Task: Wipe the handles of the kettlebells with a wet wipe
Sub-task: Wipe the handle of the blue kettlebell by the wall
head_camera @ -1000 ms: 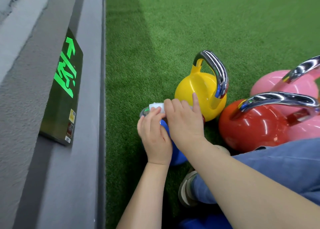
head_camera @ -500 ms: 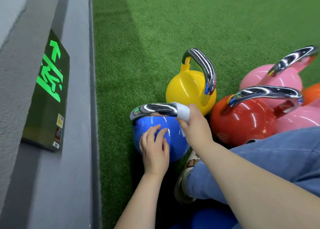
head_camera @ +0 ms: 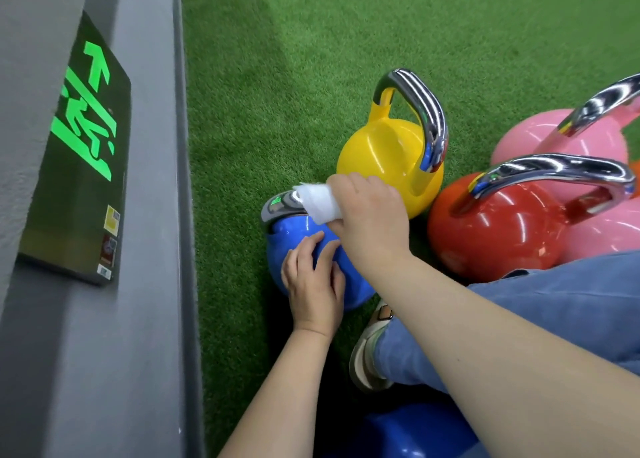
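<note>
Landmark = blue kettlebell [head_camera: 298,236], sitting on green turf [head_camera: 311,59] close beside the grey wall base [head_camera: 145,284]; its chrome handle [head_camera: 280,205] runs across the top, only the wall-side end visible, rest under wipe and hand.

Right hand [head_camera: 372,215] is on top of the blue bell, fingers curled over the handle with a white wet wipe [head_camera: 320,201] wrapped round it; wipe sticks out on the wall side of the fist, touching the chrome.

Left hand [head_camera: 317,281] lies flat on the near face of the blue body, fingers spread and fairly straight, gripping nothing; just pressing against the shell.

Yellow kettlebell [head_camera: 384,160] is just behind the blue one, away from the wall, chrome handle upright; red kettlebell [head_camera: 491,232] further out on that same side, touching or nearly touching the yellow; pink kettlebell [head_camera: 540,135] behind the red.

Nearer than the blue bell: a knee in blue jeans [head_camera: 540,319], a shoe [head_camera: 367,353] on the turf.

On the wall beside the blue bell, a lit green exit sign [head_camera: 86,128] with arrow and running figure.
</note>
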{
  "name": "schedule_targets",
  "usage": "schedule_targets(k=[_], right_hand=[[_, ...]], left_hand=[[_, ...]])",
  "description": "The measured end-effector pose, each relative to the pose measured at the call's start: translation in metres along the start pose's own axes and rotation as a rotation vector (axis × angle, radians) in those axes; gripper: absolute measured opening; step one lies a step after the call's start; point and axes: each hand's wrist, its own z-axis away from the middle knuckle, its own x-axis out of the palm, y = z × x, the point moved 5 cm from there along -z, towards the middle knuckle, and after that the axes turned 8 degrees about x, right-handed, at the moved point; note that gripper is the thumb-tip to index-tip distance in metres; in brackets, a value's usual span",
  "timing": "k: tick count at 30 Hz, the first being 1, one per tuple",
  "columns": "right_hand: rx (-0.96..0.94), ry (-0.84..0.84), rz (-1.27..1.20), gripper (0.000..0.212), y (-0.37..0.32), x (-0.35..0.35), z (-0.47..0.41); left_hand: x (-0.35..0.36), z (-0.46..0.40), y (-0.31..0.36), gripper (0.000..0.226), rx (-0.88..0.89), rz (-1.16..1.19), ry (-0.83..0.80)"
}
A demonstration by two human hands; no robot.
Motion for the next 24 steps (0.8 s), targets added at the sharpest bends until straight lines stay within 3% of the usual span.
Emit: schedule_targets(k=[2,4,7,11,16,20,24], right_hand=[[0.207,-0.004,-0.158,0.023,0.022,0.004,0.009],[0.487,-0.114,-0.470,0.016,0.043,0.017,0.021],[0.807,-0.170,-0.773,0.018,0.059,0.033,0.036],[1.023,-0.179,-1.001,0.014,0.060,0.044,0.044],[1.108,-0.337,-0.990,0.014,0.063,0.055,0.051],[1.251,-0.493,-1.025,0.039,0.062,0.061,0.058],[1.226,-0.424,-0.908,0.097,0.057,0.059,0.064]], left_hand=[[0.000,0.000,0.001,0.032,0.000,-0.003,0.012],[0.000,0.002,0.002,0.033,0.005,-0.007,0.020],[0.000,0.003,0.001,0.033,-0.005,-0.011,0.021],[0.001,0.003,0.002,0.034,-0.013,-0.011,0.022],[0.002,0.002,0.002,0.034,-0.029,-0.023,0.009],[0.004,0.002,0.001,0.034,-0.037,-0.034,0.006],[0.005,0.002,-0.001,0.035,-0.039,-0.041,-0.001]])
